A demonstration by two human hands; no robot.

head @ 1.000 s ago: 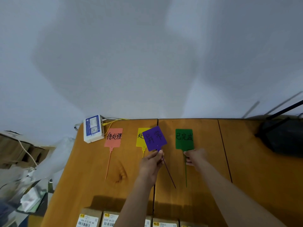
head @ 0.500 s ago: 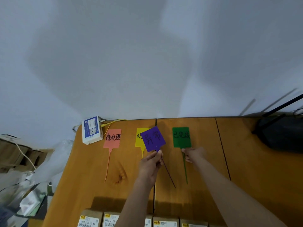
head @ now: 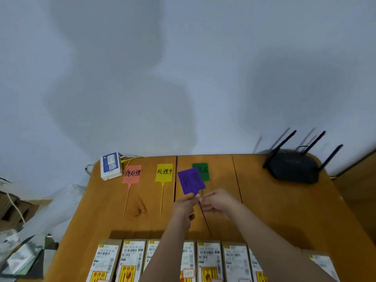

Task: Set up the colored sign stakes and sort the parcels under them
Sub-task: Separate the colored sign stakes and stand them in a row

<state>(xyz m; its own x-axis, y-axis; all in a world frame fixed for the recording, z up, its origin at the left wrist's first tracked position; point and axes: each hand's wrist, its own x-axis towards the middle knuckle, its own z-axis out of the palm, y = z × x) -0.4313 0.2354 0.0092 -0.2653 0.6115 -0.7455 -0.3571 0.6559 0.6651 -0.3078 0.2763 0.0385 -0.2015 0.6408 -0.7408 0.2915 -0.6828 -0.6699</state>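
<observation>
Reaching fwd from the bottom edge, both forearms converge over the middle of the wooden table (head: 284, 210). Left hand (head: 184, 206) has thumb + forefinger closed on the neck of the purple sign stake (head: 190, 181), right below its flag; other fingers curled under the palm. Right hand (head: 218, 201) sits just beside it, fingertips meeting the same neck from the other side, knuckles up, wrist angled in toward the left hand; it looks pinched on the stake too, though the contact pt is small & partly hidden. Purple flag is tilted, top leaning left, held above the tabletop & overlapping the lower left of the green sign stake (head: 201, 170) lying behind it. Thin purple stem runs down + right betw the two wrists toward the near edge.

Pink sign stake (head: 132, 173) & yellow sign stake (head: 164, 172) lie flat, side by side but apart, flags toward the wall, stems pointing at the camera. Handwritten black chars on all four flags; green's mostly covered.

Row of cardboard parcels (head: 209, 261) w/ white labels lines the near edge, arms crossing over the middle ones. White device box (head: 110, 165) w/ yellow cable at back-left corner, just beside the pink flag. Black router (head: 293, 167) w/ antennas at back right, well apart from the hands
</observation>
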